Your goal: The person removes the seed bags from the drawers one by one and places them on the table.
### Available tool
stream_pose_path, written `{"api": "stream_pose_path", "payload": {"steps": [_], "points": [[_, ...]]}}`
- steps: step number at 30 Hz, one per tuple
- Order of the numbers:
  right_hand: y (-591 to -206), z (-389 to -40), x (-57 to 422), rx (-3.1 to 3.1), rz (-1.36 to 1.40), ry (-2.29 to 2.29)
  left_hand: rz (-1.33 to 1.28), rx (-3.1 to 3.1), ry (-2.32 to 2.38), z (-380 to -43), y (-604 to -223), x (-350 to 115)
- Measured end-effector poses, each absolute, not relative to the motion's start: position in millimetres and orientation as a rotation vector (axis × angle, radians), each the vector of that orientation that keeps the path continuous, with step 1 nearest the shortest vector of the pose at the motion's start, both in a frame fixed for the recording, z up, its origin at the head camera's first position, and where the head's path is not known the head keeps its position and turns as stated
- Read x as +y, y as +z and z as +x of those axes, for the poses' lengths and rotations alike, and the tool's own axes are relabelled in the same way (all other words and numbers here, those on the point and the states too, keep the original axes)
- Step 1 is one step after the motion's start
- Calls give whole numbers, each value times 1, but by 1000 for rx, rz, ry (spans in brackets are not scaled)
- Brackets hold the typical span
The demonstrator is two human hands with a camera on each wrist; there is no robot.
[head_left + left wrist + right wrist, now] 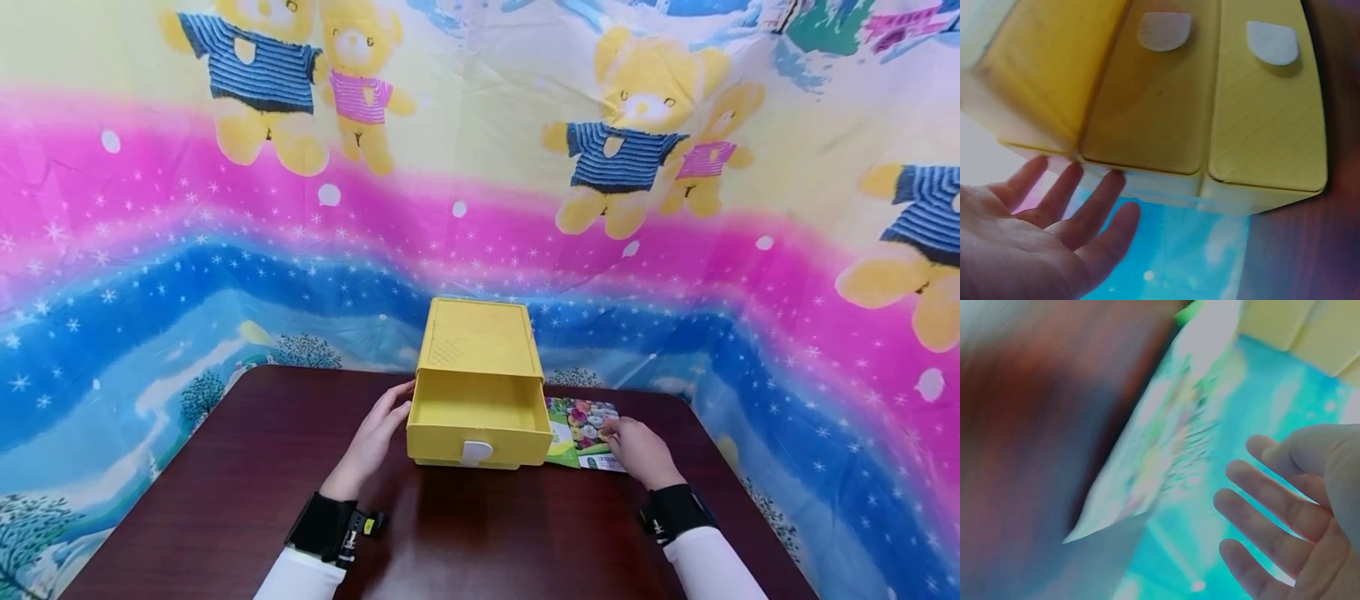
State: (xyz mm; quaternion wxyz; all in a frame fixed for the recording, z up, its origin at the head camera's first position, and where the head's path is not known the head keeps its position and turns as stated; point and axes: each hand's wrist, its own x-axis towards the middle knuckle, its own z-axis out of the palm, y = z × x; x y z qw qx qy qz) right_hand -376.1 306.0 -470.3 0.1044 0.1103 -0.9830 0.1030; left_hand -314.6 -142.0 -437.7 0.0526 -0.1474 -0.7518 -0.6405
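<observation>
I see the box [483, 333] near the back edge of the bench [247, 475], packets [588, 417] toward the back right corner. Fingers of the left hand [371, 437] and right hand [643, 452] look loose, grasping nothing. Pressing on the pulled-out drawer [438, 444] could, I judge, tip the box forward.

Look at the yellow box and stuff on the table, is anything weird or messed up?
Nothing looks spilled or broken. One thing stands out: on the yellow box, the top drawer sticks out while the two lower drawers look shut, so its front is uneven.
</observation>
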Motion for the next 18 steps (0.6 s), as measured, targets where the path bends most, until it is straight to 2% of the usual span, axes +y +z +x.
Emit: {"api": "stream_pose_path", "payload": {"steps": [10, 18], "points": [[-410, -336, 238, -2665, 461, 568, -377, -2411, -1776, -302, -418, -151], [-380, -305, 210, -2571, 607, 747, -388, -2534, -1562, -287, -399, -155]]}}
